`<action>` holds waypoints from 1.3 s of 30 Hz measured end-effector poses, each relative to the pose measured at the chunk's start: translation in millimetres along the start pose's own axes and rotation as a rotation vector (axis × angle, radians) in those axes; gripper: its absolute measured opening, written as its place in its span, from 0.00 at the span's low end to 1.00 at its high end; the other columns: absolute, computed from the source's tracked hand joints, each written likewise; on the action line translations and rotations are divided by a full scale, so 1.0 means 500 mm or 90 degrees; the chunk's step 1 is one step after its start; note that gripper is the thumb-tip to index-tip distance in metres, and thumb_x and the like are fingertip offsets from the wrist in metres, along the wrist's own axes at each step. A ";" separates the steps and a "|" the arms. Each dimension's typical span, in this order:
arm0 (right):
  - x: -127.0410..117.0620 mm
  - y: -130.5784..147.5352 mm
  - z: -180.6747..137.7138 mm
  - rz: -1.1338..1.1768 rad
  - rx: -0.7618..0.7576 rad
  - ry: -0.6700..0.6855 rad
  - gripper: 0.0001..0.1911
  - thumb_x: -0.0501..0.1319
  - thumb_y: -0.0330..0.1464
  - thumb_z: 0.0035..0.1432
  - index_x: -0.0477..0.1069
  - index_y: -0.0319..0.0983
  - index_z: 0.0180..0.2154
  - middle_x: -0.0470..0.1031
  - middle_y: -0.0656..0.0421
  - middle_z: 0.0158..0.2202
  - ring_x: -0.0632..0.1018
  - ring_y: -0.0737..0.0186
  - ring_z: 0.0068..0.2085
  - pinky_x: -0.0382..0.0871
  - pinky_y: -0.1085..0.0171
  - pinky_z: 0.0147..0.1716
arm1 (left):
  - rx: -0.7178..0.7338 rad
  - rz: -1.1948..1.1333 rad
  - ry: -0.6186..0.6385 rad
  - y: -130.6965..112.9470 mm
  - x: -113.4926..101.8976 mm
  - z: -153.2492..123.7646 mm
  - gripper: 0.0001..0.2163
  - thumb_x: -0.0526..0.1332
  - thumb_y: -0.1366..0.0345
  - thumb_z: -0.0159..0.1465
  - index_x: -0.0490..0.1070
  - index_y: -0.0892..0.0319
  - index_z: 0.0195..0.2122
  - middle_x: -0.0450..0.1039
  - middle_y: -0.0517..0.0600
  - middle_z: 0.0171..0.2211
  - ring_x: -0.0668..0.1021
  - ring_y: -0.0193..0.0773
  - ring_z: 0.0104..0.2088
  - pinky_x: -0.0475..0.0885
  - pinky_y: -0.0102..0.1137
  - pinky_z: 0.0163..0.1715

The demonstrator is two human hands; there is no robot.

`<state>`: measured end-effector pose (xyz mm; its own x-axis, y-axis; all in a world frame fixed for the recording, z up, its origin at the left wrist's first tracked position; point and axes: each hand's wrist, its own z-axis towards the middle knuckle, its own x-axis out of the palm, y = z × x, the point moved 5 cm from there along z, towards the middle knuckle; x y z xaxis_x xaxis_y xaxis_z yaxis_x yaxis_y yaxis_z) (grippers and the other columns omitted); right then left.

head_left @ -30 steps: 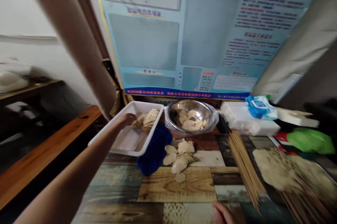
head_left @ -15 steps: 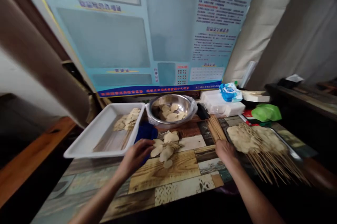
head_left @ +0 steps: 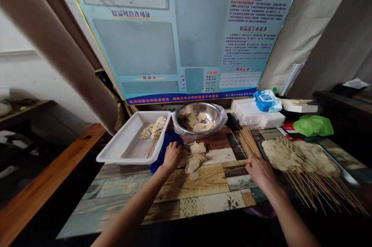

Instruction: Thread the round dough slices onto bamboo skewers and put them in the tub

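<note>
My left hand (head_left: 172, 155) rests on a dark blue cloth (head_left: 159, 164) beside the white tray, its fingers curled into the fabric. Just right of it lies a loose pile of thin pale round slices (head_left: 195, 158) on the table. My right hand (head_left: 259, 170) is closed at the near end of a bundle of bamboo skewers (head_left: 248, 141); its fingertips are partly hidden. A metal tray (head_left: 350, 177) to the right bears skewered slices (head_left: 302, 156), their bare sticks pointing toward me.
The white plastic tray (head_left: 112, 153) at left holds more skewered slices. Behind the pile stands a steel bowl (head_left: 216, 115) lined with clear plastic, with slices inside. White packages (head_left: 270, 120), a blue wipes pack (head_left: 267, 100) and a green bag (head_left: 314, 125) sit at the back right.
My left hand has moved from the edge of the slice pile onto the blue cloth. My right hand stays at the skewer bundle. The view has turned slightly left.
</note>
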<state>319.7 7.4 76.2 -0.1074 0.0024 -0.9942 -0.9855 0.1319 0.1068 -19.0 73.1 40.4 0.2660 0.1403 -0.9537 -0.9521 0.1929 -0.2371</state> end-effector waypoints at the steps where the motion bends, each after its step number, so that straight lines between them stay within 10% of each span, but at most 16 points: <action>1: -0.001 0.009 -0.022 0.021 -0.026 -0.014 0.12 0.56 0.22 0.55 0.72 0.32 0.41 0.79 0.51 0.28 0.81 0.57 0.33 0.68 0.65 0.31 | -0.006 -0.032 -0.015 0.002 -0.005 -0.001 0.07 0.54 0.72 0.59 0.72 0.62 0.31 0.69 0.61 0.40 0.69 0.50 0.44 0.64 0.43 0.43; 12: 0.070 0.224 -0.286 0.472 -0.366 -0.113 0.16 0.45 0.33 0.66 0.70 0.38 0.44 0.82 0.53 0.36 0.83 0.62 0.37 0.76 0.71 0.35 | -0.353 -1.147 0.055 -0.021 -0.029 -0.123 0.12 0.68 0.67 0.49 0.70 0.63 0.34 0.74 0.49 0.30 0.77 0.35 0.31 0.75 0.33 0.36; 39: 0.068 0.256 -0.312 0.513 -0.359 -0.084 0.19 0.47 0.37 0.67 0.73 0.37 0.41 0.82 0.51 0.35 0.83 0.62 0.35 0.76 0.73 0.33 | -0.282 -1.139 -0.075 -0.059 -0.050 -0.187 0.15 0.68 0.62 0.52 0.74 0.60 0.40 0.77 0.50 0.34 0.78 0.37 0.34 0.74 0.34 0.41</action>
<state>169.3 -130.0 57.9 -0.7909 -0.0006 -0.6119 -0.5467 -0.4487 0.7070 -11.8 -26.8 54.0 0.8694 0.1427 0.4731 0.4853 -0.0658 -0.8719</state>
